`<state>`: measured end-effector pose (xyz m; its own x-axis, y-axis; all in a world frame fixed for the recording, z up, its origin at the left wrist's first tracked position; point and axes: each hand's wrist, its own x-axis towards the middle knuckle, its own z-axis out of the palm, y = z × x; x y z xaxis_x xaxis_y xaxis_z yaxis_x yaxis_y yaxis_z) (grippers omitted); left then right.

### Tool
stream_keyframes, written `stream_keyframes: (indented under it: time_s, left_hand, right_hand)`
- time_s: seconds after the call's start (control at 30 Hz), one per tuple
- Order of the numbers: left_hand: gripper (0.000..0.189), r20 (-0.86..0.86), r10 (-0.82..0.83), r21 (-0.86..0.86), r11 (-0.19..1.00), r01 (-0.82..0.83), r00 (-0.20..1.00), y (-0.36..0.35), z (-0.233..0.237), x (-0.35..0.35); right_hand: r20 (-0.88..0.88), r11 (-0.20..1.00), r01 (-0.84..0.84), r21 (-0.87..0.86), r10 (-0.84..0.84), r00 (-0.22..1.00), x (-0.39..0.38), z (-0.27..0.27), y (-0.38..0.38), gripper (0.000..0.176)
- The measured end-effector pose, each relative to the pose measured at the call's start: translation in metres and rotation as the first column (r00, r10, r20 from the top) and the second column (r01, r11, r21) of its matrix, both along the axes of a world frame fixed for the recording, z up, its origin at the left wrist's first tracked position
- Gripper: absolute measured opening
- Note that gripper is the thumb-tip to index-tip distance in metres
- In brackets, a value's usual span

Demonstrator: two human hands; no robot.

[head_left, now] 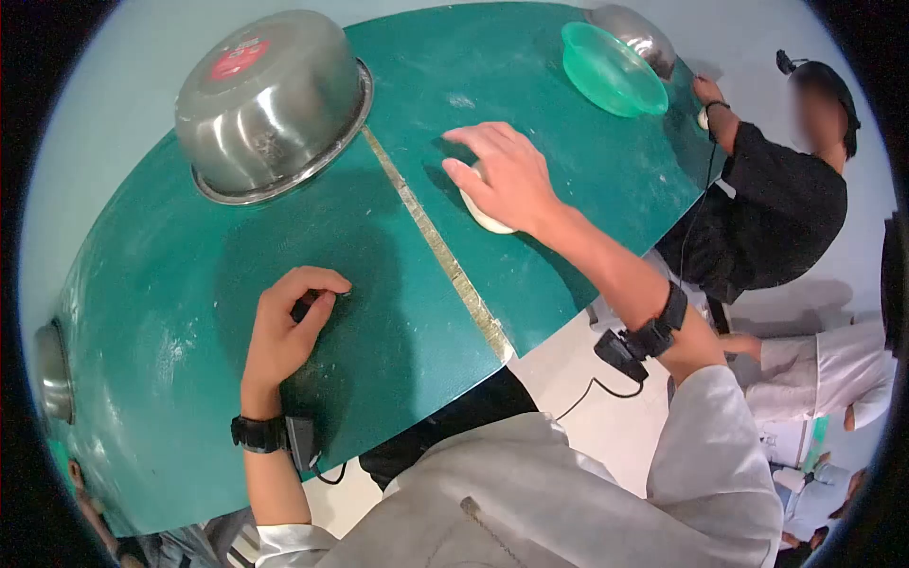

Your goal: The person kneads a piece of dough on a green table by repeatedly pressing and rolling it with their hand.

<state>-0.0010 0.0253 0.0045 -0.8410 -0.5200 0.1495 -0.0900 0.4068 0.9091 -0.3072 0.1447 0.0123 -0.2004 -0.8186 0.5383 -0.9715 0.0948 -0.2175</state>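
My right hand (507, 180) lies cupped over a pale, smooth lump of dough (490, 220) on the green table (454, 57). Its palm covers most of the lump, with the thumb and fingers reaching past it. To the left, my left hand (295, 317) rests on the table with its fingers curled toward the thumb. A small dark spot shows by the fingertips, too small to name. Beyond that hand, a large steel basin (270, 104) sits upside down, a red label on its base.
A worn tape strip (436, 243) runs across the table between my hands. At the far right stand a green plastic bowl (614, 71) and another metal bowl (639, 38), near a co-worker in black (786, 208). Another steel bowl (54, 374) is at the left edge.
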Motion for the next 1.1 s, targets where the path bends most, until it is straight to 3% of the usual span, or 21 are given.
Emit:
stream_keyframes:
  time_s: [0.07,0.1,0.17,0.2,0.27,0.3,0.37,0.4,0.47,0.53,0.6,0.63,0.7,0.77,0.83,0.93,0.97,1.03,1.1]
  left_hand:
    - [0.017,-0.033,0.022,0.028,0.999,-0.021,0.999,0.0,-0.001,0.001]
    - [0.017,-0.012,0.019,0.056,0.998,-0.018,1.0,0.001,-0.001,0.002]
    - [0.017,0.008,0.03,0.084,0.996,-0.03,1.0,-0.001,0.002,0.004]
    - [0.017,0.037,-0.005,0.077,0.997,0.003,0.999,-0.001,0.005,0.005]
    - [0.017,0.065,-0.043,0.08,0.996,0.038,0.997,-0.001,0.007,0.005]
    - [0.018,0.062,-0.047,0.052,0.998,0.044,0.997,-0.002,0.006,0.005]
    - [0.018,0.06,-0.045,0.031,0.999,0.044,0.997,-0.003,0.004,0.004]
    - [0.02,0.034,-0.057,0.014,0.998,0.056,0.998,-0.003,0.004,0.004]
    - [0.023,0.01,-0.047,0.013,0.999,0.047,0.999,-0.002,0.002,0.005]
    - [0.027,-0.083,-0.071,-0.009,0.997,0.071,0.994,-0.003,-0.001,0.004]
    - [0.026,-0.07,-0.103,-0.039,0.994,0.1,0.992,-0.005,0.005,0.005]
    - [0.027,-0.052,-0.16,-0.098,0.983,0.154,0.986,-0.007,0.007,0.004]
    - [0.032,-0.076,-0.18,-0.05,0.983,0.176,0.981,-0.009,0.006,0.001]
    - [0.041,-0.097,-0.205,-0.01,0.979,0.205,0.974,-0.008,0.005,-0.002]
    - [0.063,-0.09,-0.175,0.027,0.984,0.178,0.98,-0.006,0.004,-0.002]
    - [0.074,-0.091,-0.143,0.055,0.987,0.148,0.986,-0.002,0.006,-0.001]
    - [0.074,-0.089,-0.153,0.044,0.986,0.158,0.984,-0.002,0.005,0.0]
    - [0.077,-0.08,-0.113,0.094,0.988,0.12,0.99,-0.002,0.002,0.003]
    - [0.077,-0.107,-0.097,0.118,0.987,0.109,0.99,-0.001,0.002,0.003]
  right_hand:
    - [0.176,0.999,0.013,-0.045,-0.005,0.984,0.004,0.002,0.016,0.037]
    - [0.171,0.999,0.0,-0.045,0.007,0.985,0.001,0.007,0.027,0.037]
    - [0.418,0.966,-0.226,0.127,0.155,0.895,-0.01,0.019,0.047,0.035]
    - [0.418,0.963,-0.237,0.129,0.164,0.893,-0.01,0.025,0.055,0.035]
    - [0.241,0.951,-0.11,0.29,0.039,0.97,-0.006,0.034,0.068,0.032]
    - [0.24,0.949,-0.11,0.297,0.038,0.97,-0.004,0.03,0.068,0.032]
    - [0.145,0.991,-0.073,0.113,0.056,0.988,0.0,0.019,0.063,0.027]
    - [0.151,0.989,-0.08,0.122,0.061,0.987,0.005,0.015,0.057,0.027]
    - [-0.013,0.991,-0.046,-0.126,0.045,0.999,0.015,0.008,0.041,0.017]
    - [-0.042,0.99,-0.089,-0.107,0.085,0.995,0.02,-0.002,0.037,0.015]
    - [-0.119,0.987,-0.133,-0.087,0.122,0.985,0.015,-0.009,0.035,0.013]
    - [-0.115,0.989,-0.126,-0.078,0.117,0.986,0.012,-0.011,0.03,0.013]
    - [-0.113,0.962,-0.274,-0.009,0.272,0.956,-0.002,-0.008,0.014,0.012]
    - [-0.117,0.973,-0.233,0.007,0.232,0.966,-0.011,-0.008,-0.005,0.008]
    - [-0.127,0.99,-0.134,0.035,0.137,0.982,-0.012,-0.01,-0.015,0.011]
    - [-0.165,0.998,-0.057,0.012,0.058,0.985,-0.005,-0.011,-0.009,0.016]
    - [-0.165,0.999,-0.047,0.002,0.047,0.985,-0.002,-0.01,-0.008,0.016]
    - [-0.148,0.956,-0.148,-0.254,0.113,0.982,0.004,-0.006,-0.005,0.022]
    - [-0.114,0.964,-0.163,-0.212,0.142,0.983,0.005,-0.003,0.007,0.022]
